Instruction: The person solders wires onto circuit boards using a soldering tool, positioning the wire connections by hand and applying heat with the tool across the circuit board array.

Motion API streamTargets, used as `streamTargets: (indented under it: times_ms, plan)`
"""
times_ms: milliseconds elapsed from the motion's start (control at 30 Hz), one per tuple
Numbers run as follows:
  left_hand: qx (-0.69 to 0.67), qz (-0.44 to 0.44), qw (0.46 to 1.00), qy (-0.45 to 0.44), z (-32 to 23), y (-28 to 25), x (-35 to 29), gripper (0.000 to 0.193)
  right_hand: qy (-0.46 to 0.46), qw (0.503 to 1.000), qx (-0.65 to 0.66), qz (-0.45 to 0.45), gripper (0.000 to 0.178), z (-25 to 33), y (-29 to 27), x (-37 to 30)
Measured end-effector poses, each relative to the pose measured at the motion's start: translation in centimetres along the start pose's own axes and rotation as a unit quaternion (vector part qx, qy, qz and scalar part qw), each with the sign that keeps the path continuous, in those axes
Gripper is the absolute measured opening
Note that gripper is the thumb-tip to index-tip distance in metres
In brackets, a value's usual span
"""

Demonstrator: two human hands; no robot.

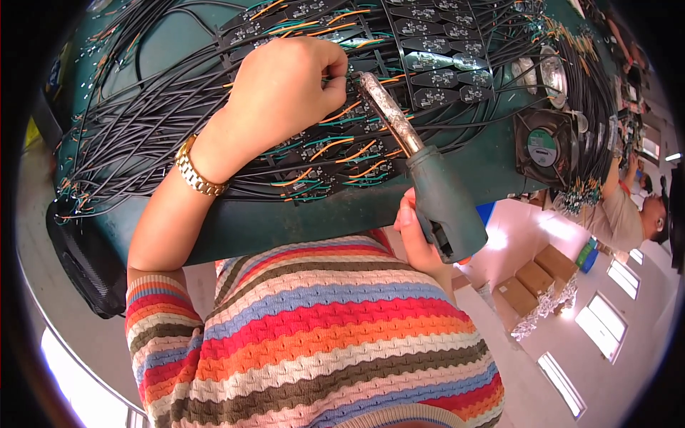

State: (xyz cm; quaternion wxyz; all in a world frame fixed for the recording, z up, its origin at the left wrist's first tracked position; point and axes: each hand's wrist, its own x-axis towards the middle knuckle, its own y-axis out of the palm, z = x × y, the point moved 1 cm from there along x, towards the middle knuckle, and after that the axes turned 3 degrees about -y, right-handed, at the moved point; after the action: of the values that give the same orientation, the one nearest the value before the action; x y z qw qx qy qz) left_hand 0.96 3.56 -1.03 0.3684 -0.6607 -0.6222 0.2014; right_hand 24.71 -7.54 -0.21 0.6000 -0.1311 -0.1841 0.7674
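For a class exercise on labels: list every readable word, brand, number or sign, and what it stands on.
No text can be quoted.
Round fan label: print too small to read.
Circuit boards: pale markings, too small to read.

A square black fan (542,147) stands on the green tabletop (285,230), right side. Brown cardboard boxes (534,279) sit in the right background. A co-worker (619,217) is present at far right.

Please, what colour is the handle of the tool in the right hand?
The handle is dark green, as the head view, the only one, shows.
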Motion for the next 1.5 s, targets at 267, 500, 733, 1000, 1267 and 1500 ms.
streamTargets:
  times_ms: [267, 500, 733, 1000, 1267, 1500]
  plan:
    - [0.004, -0.01, 1.0, 0.014, 0.2, 0.2, -0.1, 0.006, -0.083, 0.995, -0.026, 0.038, 0.013, 0.7, -0.2, 0.7]
    - [0.003, -0.012, 1.0, 0.014, 0.2, 0.3, -0.1, 0.006, -0.074, 0.997, -0.022, 0.02, 0.009, 0.6, 0.0, 0.5]
    - [0.018, -0.018, 1.0, 0.017, 0.2, 0.3, -0.4, 0.006, -0.078, 0.997, -0.024, -0.016, 0.017, -0.9, -0.3, -0.8]
    - [0.013, -0.028, 0.999, 0.016, 0.2, 0.3, -0.1, 0.006, -0.006, 0.992, 0.038, -0.121, 0.021, -1.7, -0.3, -1.4]
    - [0.042, -0.003, 0.998, 0.04, -0.3, -0.9, -0.8, 0.008, -0.101, 0.992, -0.006, -0.072, 0.032, -2.8, -1.0, -0.6]
    - [0.147, -0.081, 0.986, -0.013, 1.0, -3.9, 0.8, 0.016, -0.052, 0.987, 0.068, -0.139, 0.025, -3.1, -1.7, -1.0]
